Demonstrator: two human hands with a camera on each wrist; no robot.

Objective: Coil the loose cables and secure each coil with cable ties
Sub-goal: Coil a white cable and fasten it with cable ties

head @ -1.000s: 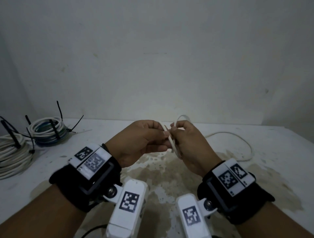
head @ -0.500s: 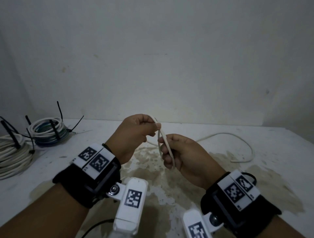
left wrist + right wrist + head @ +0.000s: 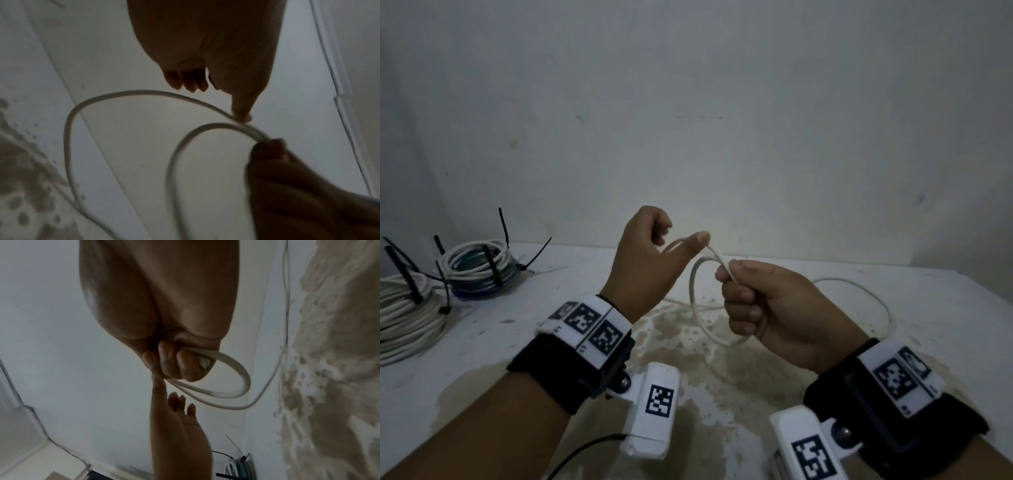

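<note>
- The right hand has its fingers curled tight round a thin white cable. This grip keeps the first little loop from springing open.
- The loop hangs in the air above the stained white table, between the two hands.
- The left hand has its fingers curled in, but they hold nothing. Only the thumb sticks out, and its tip touches the cable just beside the right hand. I think the thumb guides the next loop into place.
- The rest of the cable lies loose on the table behind the right hand, so most of the coiling is left to do.
- Two coiled cable bundles with black cable ties sit at the far left of the table, out of the way.
</note>
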